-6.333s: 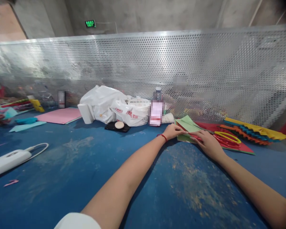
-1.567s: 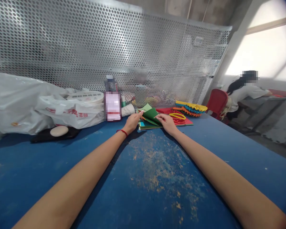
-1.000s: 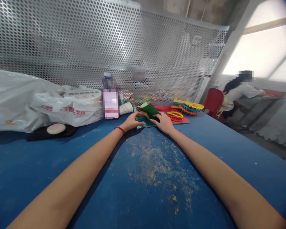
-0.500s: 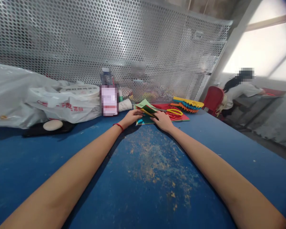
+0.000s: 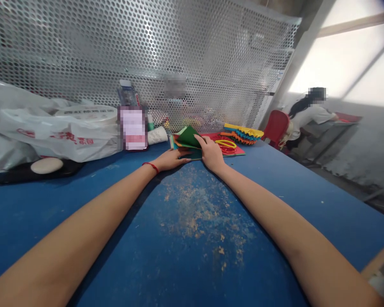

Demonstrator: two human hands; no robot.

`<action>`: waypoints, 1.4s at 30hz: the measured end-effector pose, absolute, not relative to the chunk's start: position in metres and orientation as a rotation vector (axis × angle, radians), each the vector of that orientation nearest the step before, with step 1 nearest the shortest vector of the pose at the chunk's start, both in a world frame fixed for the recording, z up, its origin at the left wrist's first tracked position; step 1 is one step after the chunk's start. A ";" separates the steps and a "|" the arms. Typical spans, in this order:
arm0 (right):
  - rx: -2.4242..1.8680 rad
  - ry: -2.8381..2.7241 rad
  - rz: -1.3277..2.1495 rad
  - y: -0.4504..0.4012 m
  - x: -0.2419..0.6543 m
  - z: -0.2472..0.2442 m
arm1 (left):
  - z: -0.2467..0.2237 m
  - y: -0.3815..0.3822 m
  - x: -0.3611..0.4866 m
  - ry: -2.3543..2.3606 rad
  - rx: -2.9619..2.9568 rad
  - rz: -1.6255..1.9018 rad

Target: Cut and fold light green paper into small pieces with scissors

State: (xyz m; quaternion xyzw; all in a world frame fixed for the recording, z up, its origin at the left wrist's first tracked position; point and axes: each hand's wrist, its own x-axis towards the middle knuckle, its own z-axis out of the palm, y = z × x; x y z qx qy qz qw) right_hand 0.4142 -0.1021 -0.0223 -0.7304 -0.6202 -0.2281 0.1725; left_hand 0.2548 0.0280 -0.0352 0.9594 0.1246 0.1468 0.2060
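Note:
At the far side of the blue table [image 5: 192,238] lies a small pile of coloured paper. My right hand [image 5: 213,154] pinches the edge of a dark green paper sheet [image 5: 188,136], which stands tilted up from the pile. My left hand [image 5: 170,160] rests low at the near left of the pile, fingers stretched out, partly under the raised sheets. Just right of my right hand are scissors [image 5: 228,143] with yellow and red handles, lying on red paper [image 5: 240,151]. Pleated paper [image 5: 245,133] in yellow, blue and orange sits behind them.
A phone [image 5: 133,128] leans against a bottle [image 5: 126,93], with a white roll [image 5: 158,135] alongside. White plastic bags [image 5: 57,132] and a black object [image 5: 72,167] bearing a pale oval stone-like piece [image 5: 47,165] are at left. Perforated metal [image 5: 115,38] walls the back. Another person [image 5: 310,115] sits far right.
My right hand has lifted the green sheet higher and turned it up. My left hand has lowered to the pile's near edge, its fingers flatter. The view has shifted slightly right.

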 end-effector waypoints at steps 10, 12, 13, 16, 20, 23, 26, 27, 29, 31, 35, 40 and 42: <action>-2.191 -1.690 -0.751 -0.108 0.408 -0.015 | -0.040 0.026 0.255 0.560 2.780 0.586; -2.225 -1.717 -0.711 -0.106 0.407 -0.017 | -0.038 0.023 0.254 0.614 2.808 0.625; -2.242 -1.722 -0.695 -0.106 0.406 -0.019 | -0.036 0.022 0.253 0.640 2.826 0.642; -2.276 -1.714 -0.676 -0.105 0.404 -0.020 | -0.031 0.017 0.251 0.708 2.882 0.684; -2.269 -1.723 -0.673 -0.106 0.403 -0.018 | -0.026 0.013 0.251 0.801 2.934 0.738; -2.237 -1.752 -0.674 -0.106 0.402 -0.017 | -0.025 0.011 0.251 0.869 2.950 0.791; -2.199 -1.793 -0.657 -0.105 0.404 -0.018 | -0.024 0.009 0.251 0.898 2.953 0.857; -2.182 -1.815 -0.646 -0.105 0.404 -0.018 | -0.024 0.008 0.251 0.898 2.952 0.883; -2.141 -1.861 -0.621 -0.105 0.406 -0.019 | -0.024 0.006 0.250 0.882 2.949 0.934; -2.106 -1.880 -0.606 -0.105 0.408 -0.020 | -0.024 0.004 0.248 0.857 2.943 0.981; -2.069 -1.825 -0.630 -0.104 0.413 -0.022 | -0.024 0.002 0.247 0.780 2.916 1.071; -2.016 -1.894 -0.575 -0.097 0.423 -0.027 | -0.023 0.005 0.249 0.568 2.892 1.114; -1.995 -1.940 -0.542 -0.094 0.426 -0.030 | -0.022 0.007 0.250 0.476 2.885 1.091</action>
